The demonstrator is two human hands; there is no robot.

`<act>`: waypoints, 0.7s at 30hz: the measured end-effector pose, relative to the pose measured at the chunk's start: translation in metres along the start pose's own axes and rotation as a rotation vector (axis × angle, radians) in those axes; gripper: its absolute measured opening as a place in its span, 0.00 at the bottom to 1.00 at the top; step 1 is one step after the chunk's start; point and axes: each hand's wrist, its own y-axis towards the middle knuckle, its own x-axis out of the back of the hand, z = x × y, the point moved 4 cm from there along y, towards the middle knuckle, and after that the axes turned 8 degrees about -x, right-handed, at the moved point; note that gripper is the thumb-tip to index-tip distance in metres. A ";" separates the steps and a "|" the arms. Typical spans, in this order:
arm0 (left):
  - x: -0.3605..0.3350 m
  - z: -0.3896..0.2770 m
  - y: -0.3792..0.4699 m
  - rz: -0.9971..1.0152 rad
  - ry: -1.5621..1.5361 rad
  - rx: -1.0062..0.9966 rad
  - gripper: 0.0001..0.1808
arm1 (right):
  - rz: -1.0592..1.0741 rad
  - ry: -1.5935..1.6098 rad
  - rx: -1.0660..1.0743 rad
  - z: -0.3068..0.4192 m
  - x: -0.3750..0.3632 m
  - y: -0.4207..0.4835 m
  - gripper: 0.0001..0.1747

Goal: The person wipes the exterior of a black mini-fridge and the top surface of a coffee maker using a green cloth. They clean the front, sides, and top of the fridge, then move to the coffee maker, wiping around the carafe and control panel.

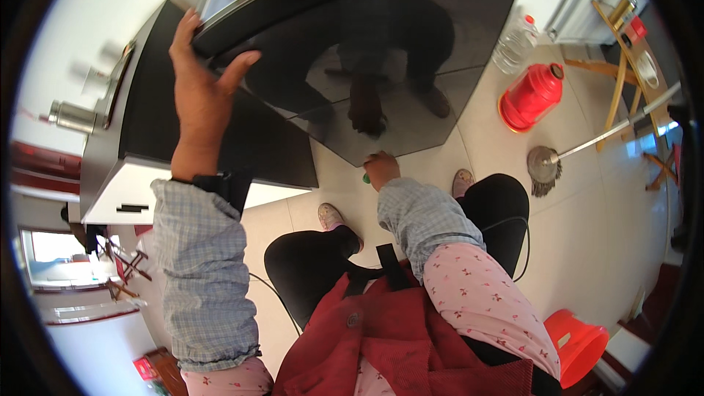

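Observation:
A large panel with a glossy dark face (pixel 396 71), seemingly a television screen, stands before me and mirrors my legs and arm. My left hand (pixel 206 82) holds its upper left corner, thumb on the front side and fingers over the edge. Near the panel's lower corner is my right hand (pixel 383 169), closed around a small green item (pixel 366 178) that my fingers mostly cover. Whether that item touches the panel, I cannot tell. A black cabinet top (pixel 220 137) with a white drawer front lies under and behind my left arm.
On the tiled floor to the right stand a red thermos flask (pixel 532 96) and a clear plastic bottle (pixel 516 47). A round brush (pixel 544 168) on a long handle reaches toward a wooden folding stand (pixel 619 82). An orange-red plastic bucket (pixel 580 349) is at lower right. A metal canister (pixel 72 116) sits far left.

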 end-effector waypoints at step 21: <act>-0.013 -0.056 0.044 0.183 0.557 -0.345 0.53 | -1.210 1.242 -0.609 -0.075 0.156 -0.008 0.30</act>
